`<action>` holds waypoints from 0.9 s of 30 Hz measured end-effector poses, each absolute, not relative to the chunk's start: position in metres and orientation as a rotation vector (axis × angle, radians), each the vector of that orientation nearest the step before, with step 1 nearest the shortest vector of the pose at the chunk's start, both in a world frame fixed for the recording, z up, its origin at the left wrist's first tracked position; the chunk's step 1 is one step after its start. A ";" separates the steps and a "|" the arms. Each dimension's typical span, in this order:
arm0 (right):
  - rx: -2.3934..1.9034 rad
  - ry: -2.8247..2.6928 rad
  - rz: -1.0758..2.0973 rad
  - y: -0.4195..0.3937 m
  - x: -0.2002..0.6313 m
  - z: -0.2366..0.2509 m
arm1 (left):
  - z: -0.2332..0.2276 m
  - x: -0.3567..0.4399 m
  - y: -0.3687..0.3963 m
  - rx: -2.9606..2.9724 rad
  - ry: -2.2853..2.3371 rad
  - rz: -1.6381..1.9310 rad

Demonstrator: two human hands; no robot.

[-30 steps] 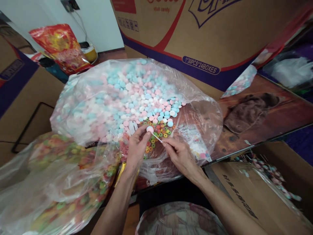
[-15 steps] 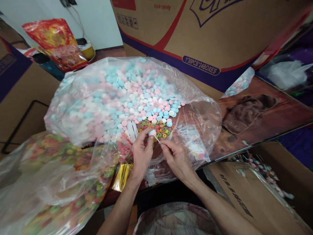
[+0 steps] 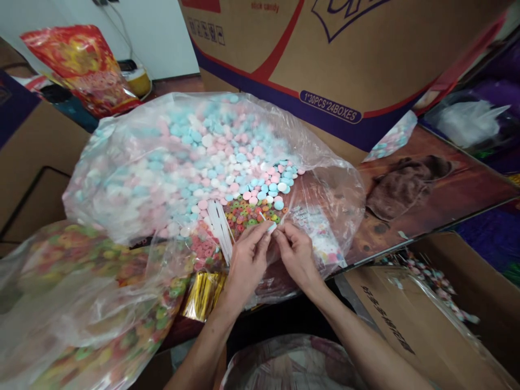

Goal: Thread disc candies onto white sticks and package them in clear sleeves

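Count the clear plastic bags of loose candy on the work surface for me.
2: the big bag of pink and blue candies at centre, and the bag of coloured rings at lower left. Others may be hidden.

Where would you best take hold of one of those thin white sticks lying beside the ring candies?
Probably by the near end. The white sticks lie in a bundle, their far ends against the pink and blue candies and ring candies. Their near ends lie beside the left hand. Come from the near side, pinching one stick by its long sides. The right hand is beside the left.
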State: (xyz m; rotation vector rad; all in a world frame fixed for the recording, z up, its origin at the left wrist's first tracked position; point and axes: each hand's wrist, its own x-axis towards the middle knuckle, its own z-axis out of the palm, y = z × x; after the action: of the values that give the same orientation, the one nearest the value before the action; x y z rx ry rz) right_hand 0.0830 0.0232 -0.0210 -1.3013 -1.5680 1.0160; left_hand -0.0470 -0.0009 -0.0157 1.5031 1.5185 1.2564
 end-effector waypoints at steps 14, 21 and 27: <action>-1.439 -1.737 0.904 0.028 0.106 -0.019 | -0.016 -0.069 0.075 2.032 1.982 0.662; -1.451 -1.701 0.897 0.030 0.110 -0.022 | -0.016 -0.063 0.080 2.199 1.950 0.628; -1.453 -1.664 0.931 0.030 0.117 -0.024 | -0.003 -0.057 0.083 2.247 1.861 0.301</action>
State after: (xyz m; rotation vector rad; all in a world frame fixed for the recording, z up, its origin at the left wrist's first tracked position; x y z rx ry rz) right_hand 0.1170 0.0298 -0.0244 -1.4528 -1.6644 0.9308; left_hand -0.0571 0.0831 -0.0029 2.2467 1.8612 0.3013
